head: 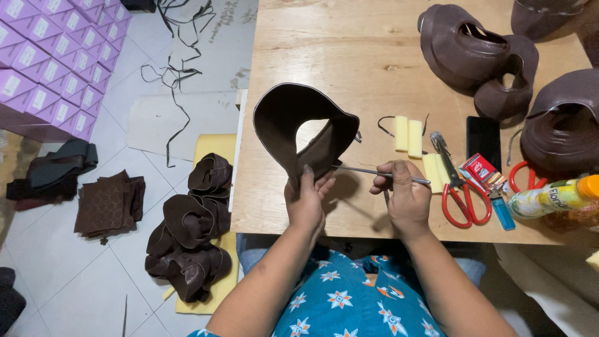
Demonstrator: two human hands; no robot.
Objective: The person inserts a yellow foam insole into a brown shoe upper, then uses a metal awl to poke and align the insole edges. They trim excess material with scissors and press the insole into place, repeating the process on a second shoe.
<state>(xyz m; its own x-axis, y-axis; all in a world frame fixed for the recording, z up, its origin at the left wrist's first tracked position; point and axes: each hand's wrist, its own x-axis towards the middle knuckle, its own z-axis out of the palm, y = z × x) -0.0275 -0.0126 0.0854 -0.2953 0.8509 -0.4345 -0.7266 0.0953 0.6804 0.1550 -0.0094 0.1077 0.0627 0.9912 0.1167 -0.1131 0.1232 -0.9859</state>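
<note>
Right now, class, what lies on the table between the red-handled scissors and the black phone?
In the head view, a red-and-white small box lies between the red-handled scissors and the black phone.

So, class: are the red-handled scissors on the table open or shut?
Shut. The red-handled scissors lie flat on the wooden table beside the right hand, blades together in one line, the two handle loops touching.

The upper (pixel 293 118) is matt brown leather, the rod (pixel 374 173) bright metal, the bench (pixel 349 56) pale smooth wood, the scissors' (pixel 465 203) handles glossy red plastic.
</note>
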